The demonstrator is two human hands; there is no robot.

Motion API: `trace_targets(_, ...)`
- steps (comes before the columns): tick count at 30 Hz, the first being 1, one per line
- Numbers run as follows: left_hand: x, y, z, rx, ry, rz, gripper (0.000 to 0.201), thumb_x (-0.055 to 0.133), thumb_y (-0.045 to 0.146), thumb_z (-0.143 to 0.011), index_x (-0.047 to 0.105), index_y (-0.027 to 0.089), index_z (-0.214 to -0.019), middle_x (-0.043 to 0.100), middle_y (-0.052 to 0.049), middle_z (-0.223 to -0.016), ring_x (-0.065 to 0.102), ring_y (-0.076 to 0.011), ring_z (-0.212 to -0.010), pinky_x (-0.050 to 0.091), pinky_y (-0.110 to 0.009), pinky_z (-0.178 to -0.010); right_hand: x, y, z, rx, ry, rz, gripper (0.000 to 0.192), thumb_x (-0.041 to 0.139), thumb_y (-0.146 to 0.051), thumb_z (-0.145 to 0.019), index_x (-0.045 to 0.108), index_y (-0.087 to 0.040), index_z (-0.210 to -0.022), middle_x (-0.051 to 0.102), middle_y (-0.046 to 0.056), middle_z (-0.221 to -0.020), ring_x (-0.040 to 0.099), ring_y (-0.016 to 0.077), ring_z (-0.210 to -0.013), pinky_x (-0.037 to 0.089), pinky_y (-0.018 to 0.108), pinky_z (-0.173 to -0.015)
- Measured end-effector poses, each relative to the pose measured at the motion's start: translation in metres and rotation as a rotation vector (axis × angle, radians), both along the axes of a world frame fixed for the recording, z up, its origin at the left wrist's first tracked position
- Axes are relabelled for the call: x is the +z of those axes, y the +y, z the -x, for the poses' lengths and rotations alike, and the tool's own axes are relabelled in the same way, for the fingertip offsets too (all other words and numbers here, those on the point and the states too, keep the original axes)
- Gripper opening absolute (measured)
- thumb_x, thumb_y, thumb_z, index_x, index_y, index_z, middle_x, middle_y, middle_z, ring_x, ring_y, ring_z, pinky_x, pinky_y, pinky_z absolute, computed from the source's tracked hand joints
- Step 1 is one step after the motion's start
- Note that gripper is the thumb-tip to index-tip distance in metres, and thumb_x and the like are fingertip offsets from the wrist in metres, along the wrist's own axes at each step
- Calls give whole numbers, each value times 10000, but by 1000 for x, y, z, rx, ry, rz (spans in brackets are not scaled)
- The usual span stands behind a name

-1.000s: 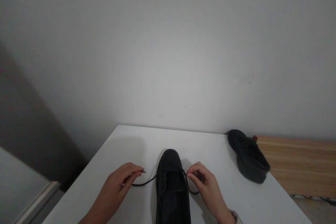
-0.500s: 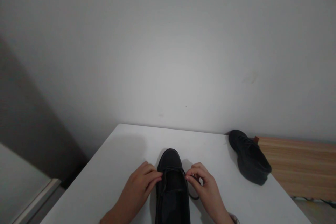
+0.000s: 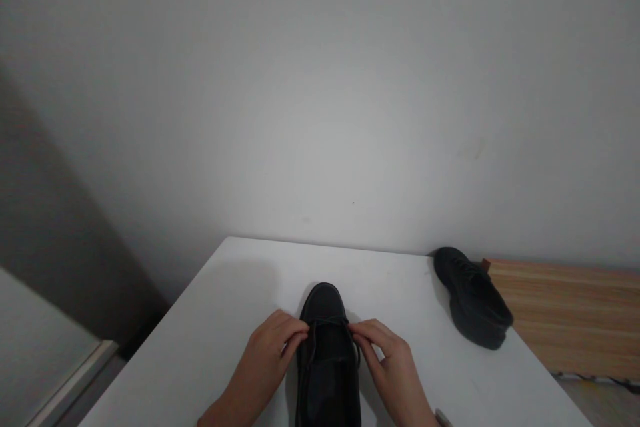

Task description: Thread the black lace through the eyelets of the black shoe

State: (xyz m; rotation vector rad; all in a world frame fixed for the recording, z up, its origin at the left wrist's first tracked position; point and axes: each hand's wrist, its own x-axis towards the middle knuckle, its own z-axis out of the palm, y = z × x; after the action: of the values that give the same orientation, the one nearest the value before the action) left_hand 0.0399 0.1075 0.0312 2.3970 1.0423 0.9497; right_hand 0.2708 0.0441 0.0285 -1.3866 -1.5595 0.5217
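A black lace-up shoe (image 3: 325, 299) lies on the white table with its toe pointing away from me and its opening towards me. One row of black shoelace (image 3: 327, 319) crosses it near the toe. My left hand (image 3: 273, 347) is closed in a pinch at the left lacing flap of the shoe. On the other side, my right hand (image 3: 387, 353) pinches at the right flap, where the shoelace runs; a dark strand hangs below its fingertips. What exactly sits between the fingertips is partly hidden.
A second black shoe (image 3: 473, 297), laced, stands at the table's right edge near the wall. Behind it is a wood-grain panel (image 3: 565, 313). The white table (image 3: 240, 273) meets a plain grey wall (image 3: 320, 113) at the back.
My right hand has moved slightly left, closer against the shoe's flap. The lace loop that hung out beside it is now drawn in near the shoe. My left hand has barely moved.
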Motion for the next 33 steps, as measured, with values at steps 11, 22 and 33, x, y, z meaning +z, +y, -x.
trace_targets(11, 28, -17, -10, 70, 192, 194, 221, 548, 256, -962, 679, 212, -1135, 757, -89, -1040, 710, -244, -952, 550, -374, -879, 24, -17, 11, -10, -326, 25, 350, 485, -308, -979, 595, -190, -1290, 757, 103, -1050, 730, 244, -911, 587, 349, -807)
trace_targets(22, 55, -24, -47, 84, 646, 86, 314, 435, 22, -875, 682, 135, -1033, 724, -150, -953, 707, -267, -897, 559, -373, -790, 52, 2, 41, -92, -966, 163, 330, 495, 40, -846, 701, -213, -901, 706, 66, -833, 717, 232, -680, 449, 300, -562)
trace_targets(33, 72, -23, -57, 120, 668, 22, 297, 423, 19, -906, 674, 141, -1008, 700, -158, -1020, 648, -329, -1019, 500, -501, -886, 45, 6, 42, -84, -665, -38, 243, 466, -9, -890, 593, -211, -936, 654, 85, -974, 644, 237, -853, 509, 339, -731)
